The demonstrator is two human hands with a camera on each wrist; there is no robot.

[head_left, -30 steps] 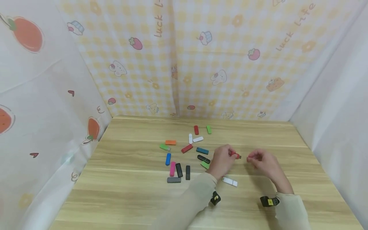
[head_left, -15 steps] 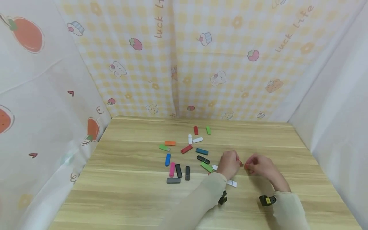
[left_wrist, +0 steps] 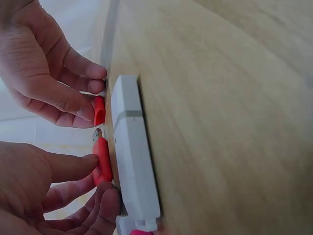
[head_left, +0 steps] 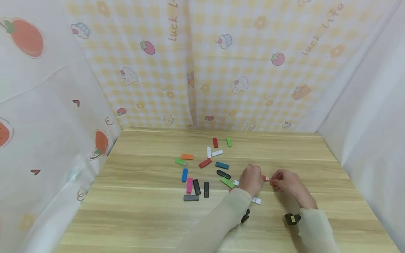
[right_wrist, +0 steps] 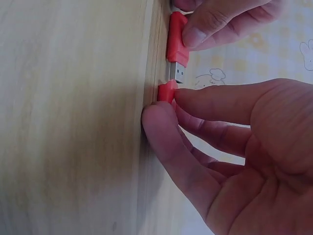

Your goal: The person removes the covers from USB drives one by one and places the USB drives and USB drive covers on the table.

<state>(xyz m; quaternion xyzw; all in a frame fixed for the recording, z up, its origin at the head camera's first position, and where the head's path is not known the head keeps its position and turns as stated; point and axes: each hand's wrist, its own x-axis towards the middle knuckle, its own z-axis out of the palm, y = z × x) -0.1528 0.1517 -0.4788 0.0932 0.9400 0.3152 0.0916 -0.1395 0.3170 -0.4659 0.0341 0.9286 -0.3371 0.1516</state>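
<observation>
My left hand [head_left: 251, 180] pinches a red USB flash drive [right_wrist: 177, 39] between thumb and fingers, low over the table. Its bare metal plug [right_wrist: 177, 72] points at my right hand [head_left: 287, 184]. That right hand pinches a small red cap [right_wrist: 167, 92] by thumb and fingertips. Drive and cap face each other end to end, and a small gap separates them. Close by lies a white USB flash drive [left_wrist: 134, 152], partly hidden by my left arm in the head view. A green one [head_left: 227, 182] lies to the left of my left hand.
Several more USB flash drives lie on the wooden table [head_left: 133, 218] to the left, among them a black one [head_left: 223, 174], a teal one [head_left: 222, 165] and a pink one [head_left: 189, 186]. A patterned cloth [head_left: 215, 70] hangs behind, with white cloth at both sides.
Compared with a second ago, my left hand has shifted right with the red drive, and my right hand slightly down. The hands are closer together. The loose drives lie as before.
</observation>
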